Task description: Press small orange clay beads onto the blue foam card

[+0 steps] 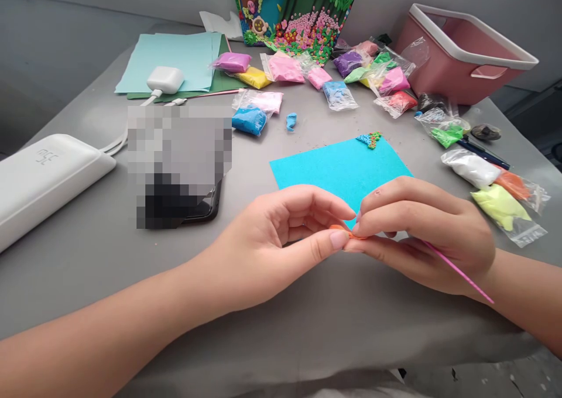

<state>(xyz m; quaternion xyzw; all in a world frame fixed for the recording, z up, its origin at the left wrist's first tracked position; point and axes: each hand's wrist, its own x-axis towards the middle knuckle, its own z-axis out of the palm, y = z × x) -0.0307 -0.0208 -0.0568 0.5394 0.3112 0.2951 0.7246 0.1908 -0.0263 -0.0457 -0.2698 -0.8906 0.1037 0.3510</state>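
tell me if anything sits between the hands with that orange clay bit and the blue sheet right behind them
Nothing visible does. The left hand and right hand pinch the orange clay piece right at the near edge of the blue sheet, whose surface is bare except for a small clay decoration at its far corner.

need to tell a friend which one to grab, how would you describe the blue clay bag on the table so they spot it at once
Start at the bright blue sheet in the middle of the grey table and look up and left, toward the blurred phone. There lies the blue clay bag, tucked against a pale pink bag. It is the only bag packed with solid deep blue clay; the other bluish bag sits farther right and is paler.
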